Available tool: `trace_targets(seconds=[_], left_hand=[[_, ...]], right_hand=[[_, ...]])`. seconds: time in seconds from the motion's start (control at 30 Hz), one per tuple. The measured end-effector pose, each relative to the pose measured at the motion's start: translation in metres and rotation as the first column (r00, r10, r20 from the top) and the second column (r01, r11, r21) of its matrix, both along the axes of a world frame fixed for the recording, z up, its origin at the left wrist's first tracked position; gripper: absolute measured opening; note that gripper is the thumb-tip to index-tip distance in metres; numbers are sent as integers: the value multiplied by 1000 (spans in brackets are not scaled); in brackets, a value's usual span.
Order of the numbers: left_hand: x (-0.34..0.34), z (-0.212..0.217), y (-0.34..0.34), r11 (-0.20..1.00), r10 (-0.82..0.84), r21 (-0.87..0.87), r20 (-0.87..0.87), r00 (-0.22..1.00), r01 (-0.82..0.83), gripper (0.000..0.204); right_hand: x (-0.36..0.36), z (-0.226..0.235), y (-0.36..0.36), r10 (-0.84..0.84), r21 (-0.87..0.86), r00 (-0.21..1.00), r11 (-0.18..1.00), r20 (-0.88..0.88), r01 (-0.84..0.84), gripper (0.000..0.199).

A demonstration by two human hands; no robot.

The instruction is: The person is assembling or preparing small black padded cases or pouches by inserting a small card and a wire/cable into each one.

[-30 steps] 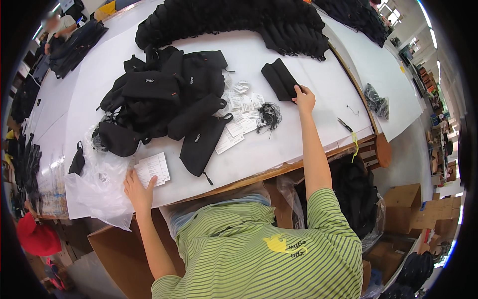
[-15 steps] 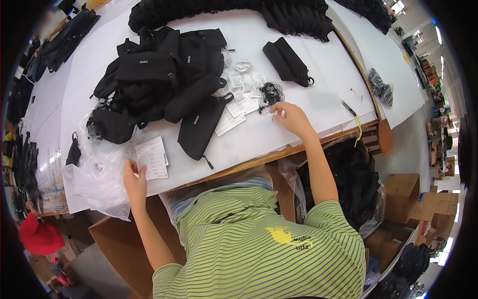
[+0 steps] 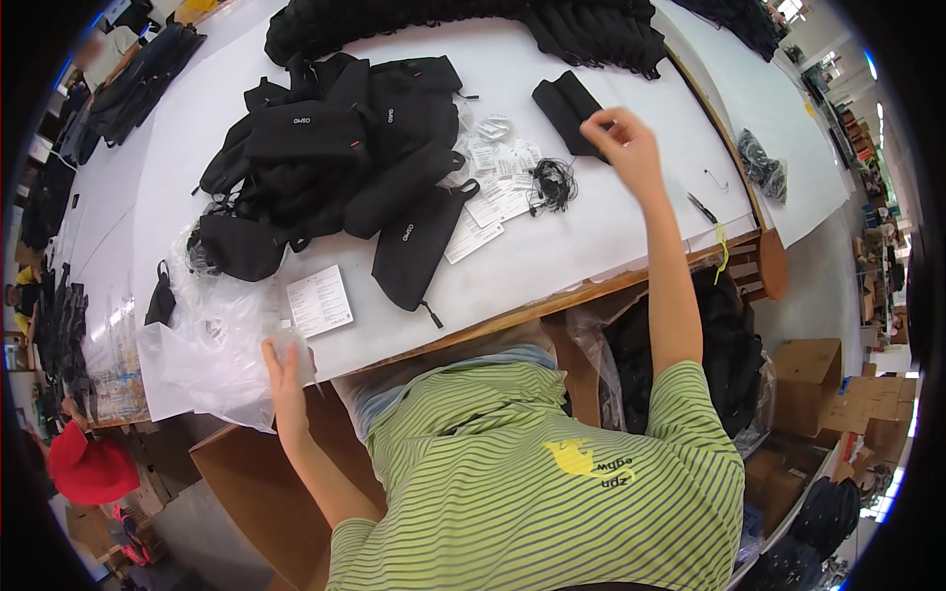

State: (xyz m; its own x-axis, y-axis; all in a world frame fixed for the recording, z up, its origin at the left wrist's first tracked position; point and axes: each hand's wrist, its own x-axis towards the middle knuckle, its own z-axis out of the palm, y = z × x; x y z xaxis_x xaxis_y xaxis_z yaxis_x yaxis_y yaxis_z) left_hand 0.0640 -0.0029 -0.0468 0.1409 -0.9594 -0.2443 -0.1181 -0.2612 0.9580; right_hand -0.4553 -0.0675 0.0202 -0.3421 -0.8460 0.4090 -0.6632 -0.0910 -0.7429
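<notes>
My left hand (image 3: 284,379), at the table's near left edge, is closed on a thin white card (image 3: 299,353), blurred by motion. Right beside it lie a crumpled clear plastic bag (image 3: 212,350) and another printed white card (image 3: 320,300). My right hand (image 3: 628,148) is raised at the right, its thumb and fingers pinched together; whatever they hold is too small to make out. It partly covers a black pouch (image 3: 564,103) lying flat. Below and left of that hand sits a tangle of thin black cords (image 3: 553,185).
A heap of black pouches (image 3: 305,163) covers the table's left middle. White tags (image 3: 498,163) lie beside it, and scissors (image 3: 701,208) near the right edge. A row of black goods (image 3: 463,20) lines the back. Cardboard boxes (image 3: 803,379) stand right; a bag of black goods (image 3: 680,345) hangs below.
My right hand has moved up and right from the cord tangle to the black pouch. My left hand has lifted the upper white card off the other one. The view has shifted slightly.
</notes>
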Motion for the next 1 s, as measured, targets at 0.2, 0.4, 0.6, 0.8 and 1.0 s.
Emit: trace_targets(seconds=[0.2,0.4,0.6,0.8,1.0], left_hand=[[-54,28,24,921,-388,-43,-6,921,388,58],[-112,38,15,884,-323,-375,-59,944,279,21],[-137,48,16,814,-169,-523,202,965,253,13],[-141,42,22,861,-193,-444,164,967,247,12],[-145,38,21,777,-152,-559,279,948,289,13]], right_hand=[[14,56,-4,-163,-300,975,932,154,203,13],[113,24,45,217,42,788,955,576,-293,5],[213,-20,89,353,33,832,914,428,-405,7],[224,-17,93,381,42,866,909,324,-416,9],[222,-18,96,375,30,903,921,211,-389,9]])
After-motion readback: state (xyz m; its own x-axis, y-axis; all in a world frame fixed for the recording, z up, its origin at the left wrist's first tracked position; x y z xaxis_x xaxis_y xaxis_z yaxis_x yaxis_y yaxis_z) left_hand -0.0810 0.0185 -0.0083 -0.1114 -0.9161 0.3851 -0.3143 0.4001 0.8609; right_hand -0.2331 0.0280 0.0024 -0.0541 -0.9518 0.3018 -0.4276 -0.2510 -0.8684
